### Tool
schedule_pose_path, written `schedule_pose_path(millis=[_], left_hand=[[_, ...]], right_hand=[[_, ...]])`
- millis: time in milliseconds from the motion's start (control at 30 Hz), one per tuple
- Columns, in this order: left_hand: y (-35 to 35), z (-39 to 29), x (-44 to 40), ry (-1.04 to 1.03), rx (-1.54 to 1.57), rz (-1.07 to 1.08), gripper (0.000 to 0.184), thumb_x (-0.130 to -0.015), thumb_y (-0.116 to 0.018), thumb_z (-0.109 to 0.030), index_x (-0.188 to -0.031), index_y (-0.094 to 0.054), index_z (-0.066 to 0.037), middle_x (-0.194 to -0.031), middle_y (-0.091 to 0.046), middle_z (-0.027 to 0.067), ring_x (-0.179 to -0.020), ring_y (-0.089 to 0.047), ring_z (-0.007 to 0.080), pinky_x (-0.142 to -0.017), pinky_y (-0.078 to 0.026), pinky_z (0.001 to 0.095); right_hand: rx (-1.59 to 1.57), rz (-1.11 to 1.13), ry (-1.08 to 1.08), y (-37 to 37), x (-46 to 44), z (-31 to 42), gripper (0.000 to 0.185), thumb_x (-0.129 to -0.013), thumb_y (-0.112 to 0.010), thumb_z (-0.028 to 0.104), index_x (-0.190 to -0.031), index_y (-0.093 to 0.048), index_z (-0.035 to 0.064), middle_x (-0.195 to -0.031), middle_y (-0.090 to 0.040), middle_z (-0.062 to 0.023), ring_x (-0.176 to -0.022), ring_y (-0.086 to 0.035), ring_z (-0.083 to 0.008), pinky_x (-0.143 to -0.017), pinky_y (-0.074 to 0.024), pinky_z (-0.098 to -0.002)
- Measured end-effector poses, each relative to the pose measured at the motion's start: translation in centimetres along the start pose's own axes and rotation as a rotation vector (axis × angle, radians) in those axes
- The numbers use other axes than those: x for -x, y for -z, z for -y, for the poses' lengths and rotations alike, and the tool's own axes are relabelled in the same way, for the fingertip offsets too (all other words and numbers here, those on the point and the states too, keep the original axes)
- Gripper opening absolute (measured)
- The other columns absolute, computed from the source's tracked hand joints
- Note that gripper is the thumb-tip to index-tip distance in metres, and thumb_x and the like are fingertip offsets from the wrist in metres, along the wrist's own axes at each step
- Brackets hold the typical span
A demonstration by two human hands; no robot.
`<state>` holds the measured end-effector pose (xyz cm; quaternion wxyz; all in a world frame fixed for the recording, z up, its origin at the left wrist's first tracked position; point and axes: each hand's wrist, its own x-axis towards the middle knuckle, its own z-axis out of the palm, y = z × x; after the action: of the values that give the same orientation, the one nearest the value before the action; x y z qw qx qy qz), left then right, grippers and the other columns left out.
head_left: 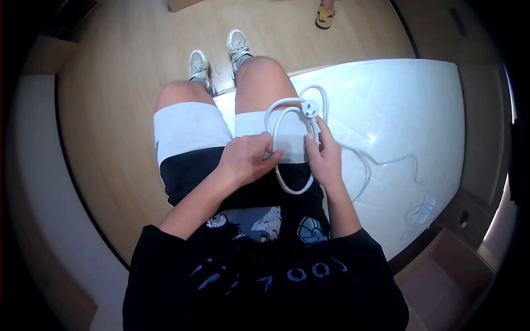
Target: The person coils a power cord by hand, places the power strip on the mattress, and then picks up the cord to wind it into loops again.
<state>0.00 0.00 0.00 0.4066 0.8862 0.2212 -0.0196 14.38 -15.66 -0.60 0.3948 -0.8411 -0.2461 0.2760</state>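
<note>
A white power cord [297, 192] hangs in loose loops over my lap. Its three-pin plug [310, 109] points up, just above my right hand. My left hand [248, 157] is closed, with its fingers curled and its thumb against the left side of the loop. On the other side, my right hand [326, 157] pinches the cord below the plug between thumb and fingers. More cord trails off to the right over a glossy white mattress [408, 110] to a small pale block [425, 213], whose kind I cannot make out.
I sit on the mattress edge, my shoes [237, 44] on the wooden floor [121, 71]. Another person's foot in a yellow sandal [324, 17] shows at the top. A brownish box-like piece [447, 276] stands at the lower right, beside a wooden panel [480, 138].
</note>
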Motion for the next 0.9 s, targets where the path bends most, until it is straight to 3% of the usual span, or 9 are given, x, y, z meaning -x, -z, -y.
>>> schedule_pose_path(millis=[267,467,567,767,900], left_hand=[[0.0,0.1,0.1,-0.017,0.034,-0.013,0.035,-0.088,-0.068,-0.038,-0.077,-0.056,-0.007,-0.063,-0.061,0.0127,-0.063,-0.063,0.0346,-0.057,-0.048,0.0427],[0.3,-0.8,0.0,0.2,-0.08,0.05,0.044,-0.087,-0.066,-0.048,-0.077,-0.056,-0.006,-0.067,-0.063,0.0156,-0.068,-0.064,0.0357,-0.062,-0.05,0.0435],[-0.4,-0.5,-0.2,0.161,0.036,0.033,0.044,-0.087,-0.069,-0.045,-0.078,-0.055,-0.004,-0.067,-0.063,0.015,-0.065,-0.063,0.0345,-0.062,-0.05,0.0412],[0.3,-1.0,-0.1,0.101,0.425,0.012,0.037,-0.086,-0.074,-0.029,-0.08,-0.05,-0.002,-0.064,-0.059,0.0096,-0.058,-0.057,0.0199,-0.059,-0.047,0.0316],[0.6,-1.0,0.1,0.066,0.489,0.018,0.035,-0.085,-0.076,-0.024,-0.08,-0.048,-0.003,-0.063,-0.058,0.0064,-0.056,-0.055,0.0124,-0.056,-0.045,0.027]], right_hand=[[0.089,0.002,0.018,0.4,-0.1,0.9,0.053,-0.093,-0.056,0.017,-0.144,-0.046,0.0044,-0.067,-0.057,-0.0157,-0.056,-0.057,-0.0231,-0.058,-0.0463,-0.035],[0.029,-0.009,-0.001,0.2,0.2,-0.2,0.05,-0.093,-0.058,0.016,-0.139,-0.049,-0.0013,-0.072,-0.062,-0.0188,-0.059,-0.061,-0.0249,-0.059,-0.0475,-0.0352],[0.051,0.014,0.031,0.2,0.3,0.0,0.044,-0.093,-0.058,0.015,-0.133,-0.053,-0.0028,-0.074,-0.064,-0.0195,-0.06,-0.062,-0.0237,-0.059,-0.0478,-0.0345],[-0.01,-0.011,0.032,0.3,0.3,0.1,0.034,-0.094,-0.058,0.014,-0.122,-0.057,-0.0047,-0.076,-0.066,-0.0186,-0.062,-0.064,-0.022,-0.06,-0.0488,-0.0344],[-0.121,-0.067,0.106,-0.2,0.6,0.2,0.03,-0.094,-0.058,0.011,-0.118,-0.058,-0.0058,-0.076,-0.067,-0.0168,-0.061,-0.063,-0.0216,-0.06,-0.0496,-0.0347]])
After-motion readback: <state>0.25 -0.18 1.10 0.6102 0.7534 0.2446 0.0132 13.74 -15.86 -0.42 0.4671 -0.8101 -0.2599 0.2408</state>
